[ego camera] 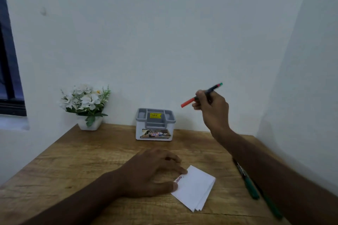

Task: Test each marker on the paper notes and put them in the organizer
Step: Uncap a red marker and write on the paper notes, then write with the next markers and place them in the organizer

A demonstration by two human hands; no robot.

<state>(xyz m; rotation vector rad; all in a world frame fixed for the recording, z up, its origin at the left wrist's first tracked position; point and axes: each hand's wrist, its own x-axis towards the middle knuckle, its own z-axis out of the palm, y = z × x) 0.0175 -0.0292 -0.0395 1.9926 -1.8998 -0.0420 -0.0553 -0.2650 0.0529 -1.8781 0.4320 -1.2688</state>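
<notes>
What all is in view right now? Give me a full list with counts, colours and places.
red marker: 1, red cap, dark barrel, held in the air right of the organizer
green markers: 2 as far as I can tell, lying on the table's right side, partly behind the right forearm
paper notes: 1 small white stack, near centre of table, red scribble at its left edge
organizer: 1, white and grey, yellow sticker, at the back of the table
flower pot: 1, white flowers, white pot, back left corner
table: 1, wood grain
window frame: 1, dark, far left
left hand: fingertips pressing on the notes
right hand: raised, gripping the red marker
</notes>
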